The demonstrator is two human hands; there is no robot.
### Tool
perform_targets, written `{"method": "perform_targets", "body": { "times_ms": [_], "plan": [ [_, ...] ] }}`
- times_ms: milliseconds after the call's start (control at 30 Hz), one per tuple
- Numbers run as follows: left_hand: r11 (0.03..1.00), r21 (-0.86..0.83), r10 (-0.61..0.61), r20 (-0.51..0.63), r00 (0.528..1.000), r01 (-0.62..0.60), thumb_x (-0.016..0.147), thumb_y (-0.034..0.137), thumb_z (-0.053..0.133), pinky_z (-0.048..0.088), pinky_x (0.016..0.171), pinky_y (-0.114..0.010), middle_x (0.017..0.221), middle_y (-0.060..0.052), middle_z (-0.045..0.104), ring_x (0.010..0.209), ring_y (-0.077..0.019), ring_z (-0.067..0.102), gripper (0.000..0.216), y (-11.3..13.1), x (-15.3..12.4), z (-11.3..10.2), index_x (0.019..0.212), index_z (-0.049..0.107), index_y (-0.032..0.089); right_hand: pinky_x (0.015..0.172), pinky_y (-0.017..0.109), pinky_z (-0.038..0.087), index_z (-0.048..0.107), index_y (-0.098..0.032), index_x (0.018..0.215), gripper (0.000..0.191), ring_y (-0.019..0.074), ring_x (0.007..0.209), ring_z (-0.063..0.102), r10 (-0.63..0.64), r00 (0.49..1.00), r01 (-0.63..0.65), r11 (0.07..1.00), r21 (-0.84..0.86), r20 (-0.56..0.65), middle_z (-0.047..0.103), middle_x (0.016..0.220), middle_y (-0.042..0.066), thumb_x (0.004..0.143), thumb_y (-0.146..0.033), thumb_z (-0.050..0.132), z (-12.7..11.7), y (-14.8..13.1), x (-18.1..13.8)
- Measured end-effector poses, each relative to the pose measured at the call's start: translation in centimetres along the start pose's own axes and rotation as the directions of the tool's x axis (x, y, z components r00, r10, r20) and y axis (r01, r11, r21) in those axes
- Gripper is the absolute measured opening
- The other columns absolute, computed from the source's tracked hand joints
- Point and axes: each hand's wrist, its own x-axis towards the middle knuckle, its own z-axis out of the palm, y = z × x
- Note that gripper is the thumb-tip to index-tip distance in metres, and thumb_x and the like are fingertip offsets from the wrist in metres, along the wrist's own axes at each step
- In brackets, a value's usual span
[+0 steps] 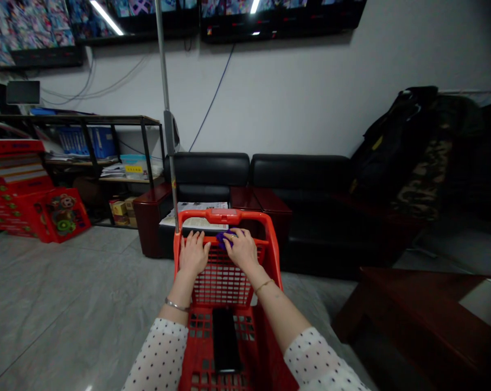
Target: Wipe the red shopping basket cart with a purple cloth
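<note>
A red plastic shopping cart (265, 255) stands right in front of me on the tiled floor. My left hand (193, 252) rests on the cart's far rim with its fingers curled over the edge. My right hand (240, 248) lies on the same rim and is closed on a small purple object (223, 238). A black flat phone-like object (225, 339) lies on the cart's grid bottom near me. A bracelet shows on each wrist.
A black sofa (302, 179) with dark red side tables stands ahead against the wall. A metal pole (166, 108) rises beside the cart. Red boxes (29, 190) and a shelf (107, 152) are at left; a dark wooden table (424, 320) at right.
</note>
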Motion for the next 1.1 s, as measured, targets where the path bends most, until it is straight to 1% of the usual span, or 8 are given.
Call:
{"method": "perform_targets", "body": {
  "times_ms": [200,367,467,600,733,867,967,1100],
  "plan": [
    [0.999,0.040,0.035,-0.011,0.999,-0.034,0.096,0.042,0.035,0.022,0.119,-0.051,0.146,-0.015,0.050,0.143,-0.0290,0.032,0.055,0.3,0.0,0.1,0.141,0.045,0.011,0.097,0.037,0.038,0.075,-0.018,0.105,0.032,0.0256,0.109,0.046,0.218,0.969,-0.223,0.975,-0.026,-0.119,0.065,0.113,0.011,0.092,-0.026,0.047,-0.1,1.1,-0.4],
    [0.998,0.059,0.035,-0.014,0.999,-0.034,0.096,0.036,0.034,0.023,0.119,-0.048,0.144,-0.016,0.051,0.142,-0.0291,0.034,0.053,0.4,0.0,0.0,0.139,0.047,0.008,0.098,0.039,0.036,0.072,-0.020,0.112,0.034,0.0265,0.111,0.043,0.056,0.994,-0.058,0.998,-0.023,-0.095,0.064,0.115,0.010,0.093,-0.040,0.050,1.5,-2.5,0.2],
    [0.998,0.058,0.020,-0.015,1.000,-0.019,0.096,0.034,0.033,0.023,0.119,-0.048,0.145,-0.013,0.051,0.141,-0.0273,0.036,0.051,0.1,0.0,-0.1,0.140,0.047,0.011,0.092,0.037,0.040,0.073,-0.025,0.109,0.028,0.0257,0.110,0.044,0.005,1.000,-0.005,0.999,-0.038,-0.020,0.063,0.117,0.008,0.093,-0.034,0.052,1.0,-1.5,0.2],
    [0.999,0.031,0.009,-0.004,1.000,-0.009,0.097,0.034,0.032,0.024,0.119,-0.050,0.146,-0.010,0.050,0.140,-0.0255,0.037,0.049,0.1,0.0,-0.3,0.140,0.047,0.016,0.086,0.037,0.042,0.074,-0.023,0.104,0.027,0.0262,0.107,0.044,0.101,0.995,-0.102,0.991,-0.083,-0.019,0.063,0.116,0.009,0.092,-0.029,0.050,-0.3,1.3,-0.4],
    [1.000,0.021,0.018,0.002,1.000,-0.019,0.095,0.036,0.034,0.022,0.119,-0.053,0.145,-0.012,0.051,0.141,-0.0284,0.036,0.052,0.3,0.1,-0.2,0.140,0.047,0.013,0.089,0.041,0.040,0.075,-0.018,0.102,0.030,0.0280,0.108,0.043,0.224,0.967,-0.235,0.968,-0.084,-0.123,0.062,0.114,0.012,0.093,-0.030,0.048,0.1,0.1,-0.5],
    [1.000,0.024,0.020,-0.011,1.000,-0.020,0.095,0.032,0.034,0.024,0.118,-0.055,0.145,-0.012,0.052,0.141,-0.0278,0.036,0.049,0.0,0.3,0.1,0.139,0.049,0.015,0.093,0.040,0.039,0.074,-0.022,0.106,0.032,0.0274,0.109,0.043,0.090,0.994,-0.093,0.995,-0.044,-0.066,0.062,0.114,0.012,0.093,-0.040,0.051,1.0,-2.4,0.1],
    [0.999,0.035,0.023,-0.022,0.999,-0.022,0.095,0.031,0.032,0.025,0.117,-0.054,0.144,-0.012,0.052,0.140,-0.0272,0.038,0.049,-0.4,0.3,0.0,0.139,0.049,0.016,0.093,0.038,0.040,0.073,-0.026,0.106,0.028,0.0259,0.109,0.043,0.015,1.000,-0.016,0.999,-0.036,-0.018,0.062,0.117,0.008,0.093,-0.037,0.051,0.5,-1.6,0.2],
    [0.999,0.037,0.024,-0.026,0.999,-0.023,0.097,0.032,0.028,0.027,0.117,-0.053,0.145,-0.011,0.052,0.139,-0.0265,0.040,0.049,-0.5,0.3,-0.1,0.138,0.049,0.017,0.089,0.039,0.041,0.074,-0.023,0.102,0.028,0.0264,0.107,0.045,0.102,0.995,-0.103,0.992,-0.078,-0.017,0.062,0.115,0.009,0.093,-0.031,0.049,-0.7,0.7,-0.2]
  ]
}}
